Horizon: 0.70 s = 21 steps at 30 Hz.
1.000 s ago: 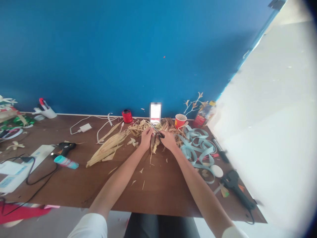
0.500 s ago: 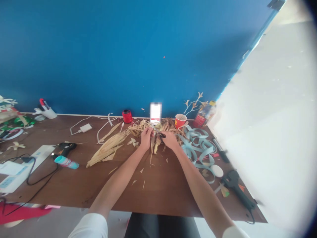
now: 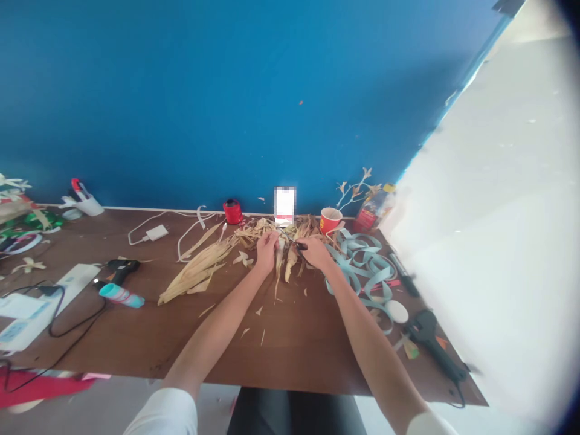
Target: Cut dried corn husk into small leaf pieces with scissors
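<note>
Near the surface's (image 3: 136,338) far edge, the left hand (image 3: 266,252) pinches a husk (image 3: 290,264) while the right hand (image 3: 316,254) grips scissors (image 3: 299,245); best keep the husk taut and snip close, fingers clear.

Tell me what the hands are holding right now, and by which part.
Left hand grips dried husk strips by their upper ends. Right hand holds small scissors by the dark handles.

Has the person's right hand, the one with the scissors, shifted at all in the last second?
Yes. The right hand has slid slightly to the right, toward the red paper cup, opening a wider gap from the left hand.
</note>
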### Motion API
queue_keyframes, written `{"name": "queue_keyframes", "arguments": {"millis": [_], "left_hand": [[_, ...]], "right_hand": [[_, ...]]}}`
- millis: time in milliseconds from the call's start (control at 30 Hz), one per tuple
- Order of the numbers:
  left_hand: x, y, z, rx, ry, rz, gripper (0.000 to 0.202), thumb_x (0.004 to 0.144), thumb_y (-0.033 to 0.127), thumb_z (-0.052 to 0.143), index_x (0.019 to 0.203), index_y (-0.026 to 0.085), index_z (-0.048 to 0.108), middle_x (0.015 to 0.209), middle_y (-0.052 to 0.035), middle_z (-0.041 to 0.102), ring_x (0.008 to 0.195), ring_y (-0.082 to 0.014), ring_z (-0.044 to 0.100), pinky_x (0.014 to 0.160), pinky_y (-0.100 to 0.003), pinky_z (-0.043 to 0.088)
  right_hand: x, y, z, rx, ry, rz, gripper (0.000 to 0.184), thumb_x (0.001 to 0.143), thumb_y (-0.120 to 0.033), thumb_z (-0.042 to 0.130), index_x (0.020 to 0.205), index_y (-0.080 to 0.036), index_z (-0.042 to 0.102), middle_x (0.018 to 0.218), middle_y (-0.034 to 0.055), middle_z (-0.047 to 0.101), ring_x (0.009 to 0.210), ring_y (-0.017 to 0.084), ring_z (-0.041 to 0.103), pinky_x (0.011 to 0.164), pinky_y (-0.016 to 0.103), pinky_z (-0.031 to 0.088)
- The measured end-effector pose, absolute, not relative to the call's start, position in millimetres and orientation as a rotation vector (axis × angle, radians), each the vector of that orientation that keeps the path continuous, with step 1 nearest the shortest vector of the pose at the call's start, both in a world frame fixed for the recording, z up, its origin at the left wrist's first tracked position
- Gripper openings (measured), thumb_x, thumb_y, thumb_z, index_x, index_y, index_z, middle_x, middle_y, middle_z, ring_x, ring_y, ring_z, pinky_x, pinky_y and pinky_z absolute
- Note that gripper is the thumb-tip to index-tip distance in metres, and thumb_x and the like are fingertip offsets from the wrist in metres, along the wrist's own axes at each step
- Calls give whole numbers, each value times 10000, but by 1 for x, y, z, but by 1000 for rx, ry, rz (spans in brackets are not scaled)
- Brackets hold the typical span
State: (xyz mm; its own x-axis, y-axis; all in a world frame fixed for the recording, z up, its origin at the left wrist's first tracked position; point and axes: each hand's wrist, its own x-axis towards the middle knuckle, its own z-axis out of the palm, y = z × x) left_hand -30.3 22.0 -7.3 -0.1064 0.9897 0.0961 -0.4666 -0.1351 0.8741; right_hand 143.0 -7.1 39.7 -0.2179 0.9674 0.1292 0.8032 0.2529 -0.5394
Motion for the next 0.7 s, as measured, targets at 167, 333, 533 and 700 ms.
{"name": "queue_keyframes", "arguments": {"millis": [167,333,533,700], "left_hand": [[-29,21,-4,847,795,1566,276,717,381,750,764,171,578,580,51,491,516,-62,434,527,-207,351],[-29,22,-3,830,822,1550,293,692,383,763,771,152,601,694,15,580,544,-56,464,539,-210,367],[-29,21,-1,861,842,1536,272,663,349,778,794,140,663,674,15,584,552,-57,453,550,-212,358],[-28,22,-2,875,846,1530,247,663,336,767,790,142,682,681,12,592,553,-59,450,546,-213,348]], "right_hand": [[149,-7,42,-1567,-2128,500,271,767,-171,560,954,-226,748,782,36,714,734,174,592,617,221,370],[151,-5,40,-1554,-2113,492,252,782,-222,576,966,-225,749,806,43,722,746,182,600,616,225,385],[147,-4,36,-1640,-2037,474,338,779,-306,608,1103,-268,693,958,30,724,836,197,620,670,242,419],[140,-7,35,-1660,-2035,480,332,789,-370,609,1107,-295,671,968,13,720,867,208,625,683,257,424]]}}
